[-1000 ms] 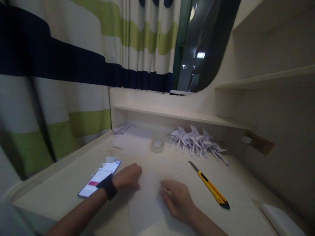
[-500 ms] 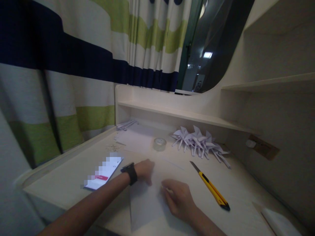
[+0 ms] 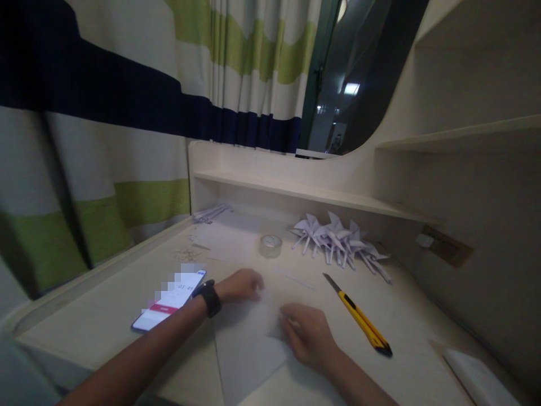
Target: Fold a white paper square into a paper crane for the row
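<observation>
A white sheet of paper (image 3: pixel 249 361) lies on the desk between my hands, its near corner pointing towards me. With curled fingers, my left hand (image 3: pixel 240 286) pinches the sheet near its far left side; a dark watch (image 3: pixel 209 299) is on that wrist. On the right, my right hand (image 3: pixel 310 335) is closed on the paper's right edge, which looks slightly raised and blurred there. Its fingertips are partly hidden. Right of this hand lies a yellow utility knife (image 3: pixel 359 318), blade out. A roll of clear tape (image 3: pixel 270 246) sits beyond both hands.
Several white paper pinwheels (image 3: pixel 333 237) lie at the back right. At the back left are more paper sheets (image 3: pixel 230 234), rolled paper sticks (image 3: pixel 211 213) and small scraps (image 3: pixel 188 255). A lit phone (image 3: pixel 169 301) lies by my left forearm. A shelf (image 3: pixel 296 189) borders the desk's back.
My left hand has shifted a little left and its fingers have curled in. The paper's near right part has turned or lifted at my right hand. The view has moved slightly.
</observation>
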### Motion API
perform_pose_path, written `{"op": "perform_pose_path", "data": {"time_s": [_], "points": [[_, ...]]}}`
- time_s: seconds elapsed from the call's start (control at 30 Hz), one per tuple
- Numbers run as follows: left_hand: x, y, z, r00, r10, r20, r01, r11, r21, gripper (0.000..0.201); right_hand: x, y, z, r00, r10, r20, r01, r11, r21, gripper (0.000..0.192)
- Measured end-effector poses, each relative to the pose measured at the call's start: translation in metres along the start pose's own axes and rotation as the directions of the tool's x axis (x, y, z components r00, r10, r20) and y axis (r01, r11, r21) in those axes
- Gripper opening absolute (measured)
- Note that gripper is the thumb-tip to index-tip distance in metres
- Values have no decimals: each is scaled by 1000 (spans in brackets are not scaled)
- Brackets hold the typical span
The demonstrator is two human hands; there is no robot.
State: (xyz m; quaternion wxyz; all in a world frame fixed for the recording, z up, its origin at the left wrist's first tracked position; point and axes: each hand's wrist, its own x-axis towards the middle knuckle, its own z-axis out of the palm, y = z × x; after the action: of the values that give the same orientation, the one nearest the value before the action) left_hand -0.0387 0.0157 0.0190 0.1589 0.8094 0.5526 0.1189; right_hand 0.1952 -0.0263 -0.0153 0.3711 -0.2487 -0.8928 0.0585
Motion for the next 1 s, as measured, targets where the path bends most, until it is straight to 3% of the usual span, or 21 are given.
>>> {"op": "perform_pose_path", "data": {"time_s": [0.17, 0.33, 0.53, 0.7, 0.83, 1.0], "points": [[-6, -4, -1, 992, -33, -119, 29, 999, -38, 22, 0, 7, -2, 997, 71, -39, -70, 997, 33, 13], [-11, -8, -1, 986, -91, -137, 70, 986, -152, 34, 1, 11, -3, 990, 119, -77, -114, 991, 71, 12], [-8, -15, 10, 983, -180, -45, 153, 922, -356, 31, 1, 8, -4, 993, 109, -45, -107, 993, 55, 12], [-8, -14, 19, 987, -145, 66, 159, 857, -489, 26, 2, 6, -4, 996, 90, -11, -90, 995, 40, 14], [-7, -10, 25, 986, -136, 97, 166, 857, -487, 21, 2, 5, -3, 997, 75, 17, -76, 997, 26, 15], [-1, -9, 25, 988, -140, -58, 108, 919, -380, 12, 1, 4, -2, 999, 32, 7, -32, 999, -4, 14]]}}
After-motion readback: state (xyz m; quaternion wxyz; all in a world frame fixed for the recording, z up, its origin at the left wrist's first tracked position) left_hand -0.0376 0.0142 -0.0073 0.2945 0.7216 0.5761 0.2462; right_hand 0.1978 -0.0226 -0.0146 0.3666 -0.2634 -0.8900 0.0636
